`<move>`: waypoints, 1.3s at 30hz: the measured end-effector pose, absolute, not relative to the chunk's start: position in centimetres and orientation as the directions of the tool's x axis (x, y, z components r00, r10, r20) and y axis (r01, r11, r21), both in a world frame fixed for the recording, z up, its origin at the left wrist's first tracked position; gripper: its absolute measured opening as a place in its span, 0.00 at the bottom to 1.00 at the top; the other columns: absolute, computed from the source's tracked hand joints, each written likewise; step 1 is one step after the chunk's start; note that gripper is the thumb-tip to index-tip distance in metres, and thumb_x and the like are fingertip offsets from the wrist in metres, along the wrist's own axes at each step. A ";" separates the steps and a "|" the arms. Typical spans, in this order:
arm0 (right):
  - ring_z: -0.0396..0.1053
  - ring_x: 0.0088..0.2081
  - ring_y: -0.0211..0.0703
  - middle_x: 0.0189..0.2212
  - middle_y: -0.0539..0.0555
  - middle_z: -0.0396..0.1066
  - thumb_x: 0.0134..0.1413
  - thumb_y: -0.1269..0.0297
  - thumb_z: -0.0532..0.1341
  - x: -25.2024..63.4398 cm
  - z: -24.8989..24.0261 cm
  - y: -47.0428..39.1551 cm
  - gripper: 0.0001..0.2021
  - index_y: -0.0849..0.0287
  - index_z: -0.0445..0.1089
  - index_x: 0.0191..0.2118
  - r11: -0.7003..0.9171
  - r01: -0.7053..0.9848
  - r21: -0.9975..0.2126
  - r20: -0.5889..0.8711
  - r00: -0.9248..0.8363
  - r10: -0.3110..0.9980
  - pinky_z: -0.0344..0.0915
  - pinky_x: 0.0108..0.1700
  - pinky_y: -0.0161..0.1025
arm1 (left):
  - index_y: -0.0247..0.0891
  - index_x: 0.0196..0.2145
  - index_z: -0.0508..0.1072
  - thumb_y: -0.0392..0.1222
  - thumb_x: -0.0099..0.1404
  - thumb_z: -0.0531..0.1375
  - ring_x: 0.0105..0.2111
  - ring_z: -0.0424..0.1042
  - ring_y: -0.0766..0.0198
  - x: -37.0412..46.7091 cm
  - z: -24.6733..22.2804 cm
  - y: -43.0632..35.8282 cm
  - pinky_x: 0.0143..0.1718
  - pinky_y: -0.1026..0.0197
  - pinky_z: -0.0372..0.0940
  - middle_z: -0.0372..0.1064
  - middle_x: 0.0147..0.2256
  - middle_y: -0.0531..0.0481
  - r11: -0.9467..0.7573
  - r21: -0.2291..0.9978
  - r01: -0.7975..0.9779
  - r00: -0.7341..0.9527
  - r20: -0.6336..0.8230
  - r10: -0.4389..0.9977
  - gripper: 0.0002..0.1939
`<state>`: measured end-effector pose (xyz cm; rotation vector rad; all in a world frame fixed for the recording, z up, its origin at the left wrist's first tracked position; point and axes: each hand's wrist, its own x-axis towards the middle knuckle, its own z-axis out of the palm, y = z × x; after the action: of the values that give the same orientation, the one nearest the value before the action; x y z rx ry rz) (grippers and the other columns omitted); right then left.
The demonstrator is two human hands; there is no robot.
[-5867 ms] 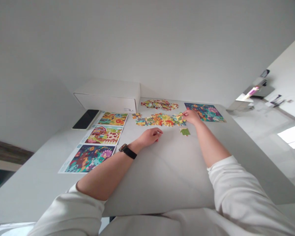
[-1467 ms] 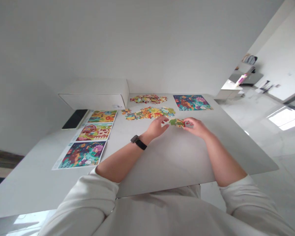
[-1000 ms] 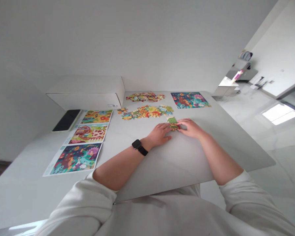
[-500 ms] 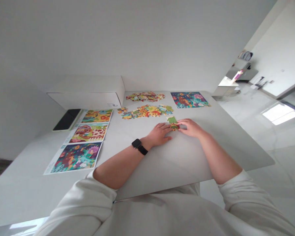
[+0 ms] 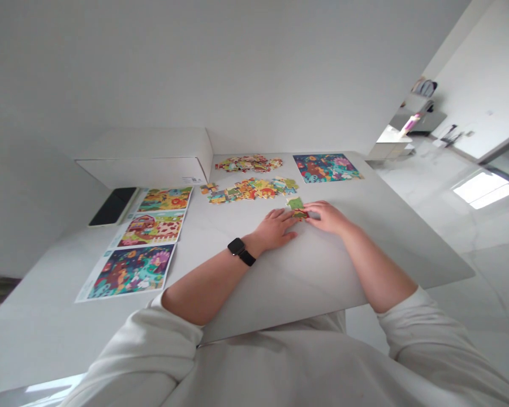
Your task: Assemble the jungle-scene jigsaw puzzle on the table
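My left hand (image 5: pixel 274 228) lies flat on the table with its fingers stretched out. Its fingertips touch the left edge of a small red and yellow puzzle piece (image 5: pixel 299 213). From the other side, my right hand (image 5: pixel 328 217) grips that piece between thumb and fingers, covering part of it. A green puzzle piece (image 5: pixel 296 202) lies against its far edge; whether the two interlock I cannot tell. Just beyond my hands spreads a heap of orange, yellow and blue puzzle pieces (image 5: pixel 250 190). Farther back lies a heap of red and cream pieces (image 5: pixel 249 164).
A finished-looking dark picture (image 5: pixel 327 168) lies at the back right of the table (image 5: pixel 305 282). On the left are a sheet of three printed pictures (image 5: pixel 150 230) and a black phone-like slab (image 5: pixel 112 207). Behind them stands a white box (image 5: pixel 139 169).
Both hands stay around the same piece with only slight finger movement. More of the red and yellow piece's surface shows now. The whole view has shifted slightly.
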<state>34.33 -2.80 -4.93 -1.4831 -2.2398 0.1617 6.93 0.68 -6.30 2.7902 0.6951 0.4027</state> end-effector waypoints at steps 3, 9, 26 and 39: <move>0.78 0.59 0.58 0.57 0.59 0.81 0.59 0.67 0.70 34.2 -4.9 -2.8 0.16 0.53 0.82 0.53 0.394 0.854 -0.340 0.284 -0.306 0.909 0.70 0.65 0.58 | 0.48 0.71 0.68 0.55 0.76 0.56 0.73 0.58 0.44 6.9 -6.3 0.7 0.75 0.39 0.49 0.60 0.73 0.46 -0.855 0.303 0.421 0.846 0.208 0.491 0.29; 0.78 0.58 0.57 0.56 0.59 0.81 0.59 0.67 0.70 33.8 -4.7 -2.9 0.16 0.52 0.82 0.53 0.386 0.852 -0.354 0.276 -0.300 0.913 0.70 0.66 0.58 | 0.47 0.69 0.70 0.52 0.77 0.57 0.72 0.60 0.46 7.0 -6.2 0.6 0.74 0.40 0.51 0.63 0.72 0.45 -0.847 0.328 0.419 0.834 0.230 0.501 0.27; 0.80 0.55 0.55 0.53 0.57 0.83 0.56 0.65 0.72 33.1 -4.8 -3.2 0.13 0.51 0.84 0.48 0.406 0.859 -0.312 0.305 -0.314 0.899 0.72 0.62 0.54 | 0.45 0.63 0.77 0.49 0.77 0.57 0.68 0.67 0.49 6.5 -6.4 1.6 0.73 0.41 0.59 0.71 0.67 0.44 -0.862 0.349 0.367 0.833 0.288 0.472 0.22; 0.79 0.57 0.54 0.54 0.61 0.81 0.65 0.58 0.68 30.7 -2.3 6.5 0.18 0.54 0.77 0.58 -0.004 0.946 -0.323 0.180 0.066 0.981 0.72 0.61 0.48 | 0.41 0.66 0.73 0.45 0.76 0.57 0.67 0.69 0.50 6.3 -6.0 1.6 0.71 0.44 0.62 0.69 0.67 0.38 -0.815 0.416 0.403 0.774 0.321 0.546 0.24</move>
<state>30.69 6.45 -2.25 -1.9959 -1.9242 0.1357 6.34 1.59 -5.97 2.6430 0.7293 0.6229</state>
